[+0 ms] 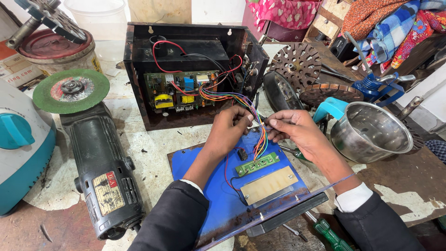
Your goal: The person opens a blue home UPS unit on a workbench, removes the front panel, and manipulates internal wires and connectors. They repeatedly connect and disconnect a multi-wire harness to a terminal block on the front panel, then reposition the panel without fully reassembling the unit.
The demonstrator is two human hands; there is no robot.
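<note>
The table (153,153) has a worn surface, with pale paint that is cracked and peeled off in patches, and bare reddish-brown wood shows at the near left corner and on the right side. At the far right, a heap of coloured cloths (395,23) in checked blue, orange and flowered red lies on a dark wooden shelf (427,46), and a pink cloth with small hearts (283,11) hangs behind the table. The light is even and soft, without hard shadows.
</note>
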